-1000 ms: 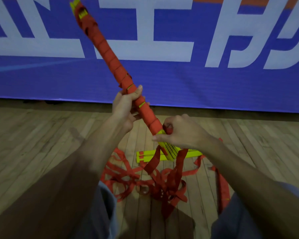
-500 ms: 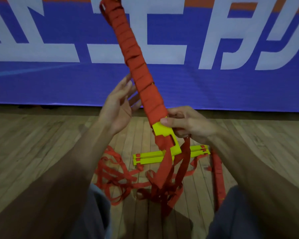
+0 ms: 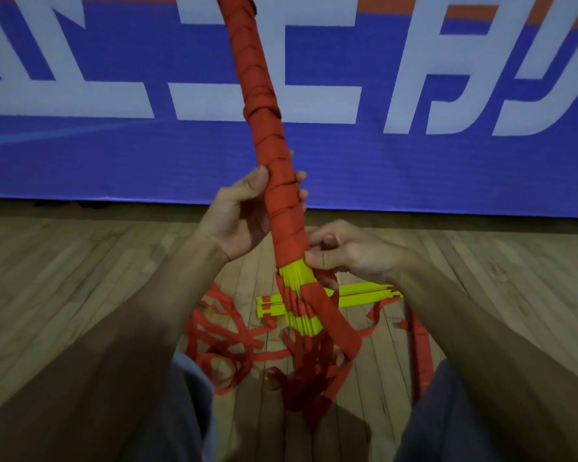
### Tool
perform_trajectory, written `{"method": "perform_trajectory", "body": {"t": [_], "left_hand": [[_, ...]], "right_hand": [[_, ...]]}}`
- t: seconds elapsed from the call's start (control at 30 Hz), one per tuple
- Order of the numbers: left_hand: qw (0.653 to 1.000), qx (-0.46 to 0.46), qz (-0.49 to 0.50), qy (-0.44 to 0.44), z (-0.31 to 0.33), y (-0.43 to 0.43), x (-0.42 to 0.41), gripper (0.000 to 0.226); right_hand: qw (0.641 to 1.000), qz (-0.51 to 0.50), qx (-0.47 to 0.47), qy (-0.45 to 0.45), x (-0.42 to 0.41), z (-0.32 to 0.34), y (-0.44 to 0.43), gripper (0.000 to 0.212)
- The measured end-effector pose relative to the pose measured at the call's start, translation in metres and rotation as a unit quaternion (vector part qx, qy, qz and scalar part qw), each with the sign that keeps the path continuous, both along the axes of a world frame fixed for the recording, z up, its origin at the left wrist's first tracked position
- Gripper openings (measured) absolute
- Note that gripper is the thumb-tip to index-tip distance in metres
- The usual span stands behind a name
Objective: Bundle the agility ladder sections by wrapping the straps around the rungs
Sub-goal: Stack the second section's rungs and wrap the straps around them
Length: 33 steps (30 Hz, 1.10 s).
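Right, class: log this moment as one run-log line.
left hand grips wrapped bundle | right hand pinches strap at yellow rungs | loose straps, spare rungs on floor

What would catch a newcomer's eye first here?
A tall red-wrapped bundle rises mid-frame, gripped by the left hand, while the right hand pinches a strap at its yellow lower end. Behind hangs a blue banner with huge white characters; loose straps tangle on the wooden floor below.
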<state>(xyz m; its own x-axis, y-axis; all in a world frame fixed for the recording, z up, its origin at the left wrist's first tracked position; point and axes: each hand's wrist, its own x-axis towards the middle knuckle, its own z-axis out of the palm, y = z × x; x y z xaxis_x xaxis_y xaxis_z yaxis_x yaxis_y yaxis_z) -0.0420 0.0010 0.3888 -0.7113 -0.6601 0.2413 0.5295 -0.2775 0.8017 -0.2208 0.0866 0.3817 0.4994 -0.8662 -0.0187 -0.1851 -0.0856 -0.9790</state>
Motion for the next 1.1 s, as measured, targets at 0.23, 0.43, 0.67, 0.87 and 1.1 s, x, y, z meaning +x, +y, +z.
{"method": "perform_trajectory", "body": {"t": [0.23, 0.43, 0.67, 0.87, 1.1], "left_hand": [[0.988, -0.020, 0.123, -0.096, 0.001, -0.003, 0.001, 0.042], [0.949, -0.037, 0.247, -0.191, 0.001, -0.001, -0.007, 0.064], [0.908, -0.079, 0.352, -0.211, -0.009, 0.000, -0.022, 0.018], [0.916, -0.094, 0.339, -0.195, -0.001, 0.005, -0.019, 0.024], [0.987, -0.013, 0.140, -0.079, 0.012, 0.014, -0.009, 0.040]], "right_hand": [[0.971, -0.166, -0.034, 0.166, -0.003, 0.005, 0.000, 0.030], [0.959, -0.203, -0.026, 0.198, 0.005, 0.003, -0.002, 0.039], [0.940, -0.190, -0.093, 0.267, 0.021, -0.010, 0.001, 0.024], [0.980, -0.144, -0.040, 0.132, 0.002, 0.000, 0.000, 0.006], [0.998, 0.028, 0.010, -0.050, -0.006, -0.003, 0.003, 0.049]]}}
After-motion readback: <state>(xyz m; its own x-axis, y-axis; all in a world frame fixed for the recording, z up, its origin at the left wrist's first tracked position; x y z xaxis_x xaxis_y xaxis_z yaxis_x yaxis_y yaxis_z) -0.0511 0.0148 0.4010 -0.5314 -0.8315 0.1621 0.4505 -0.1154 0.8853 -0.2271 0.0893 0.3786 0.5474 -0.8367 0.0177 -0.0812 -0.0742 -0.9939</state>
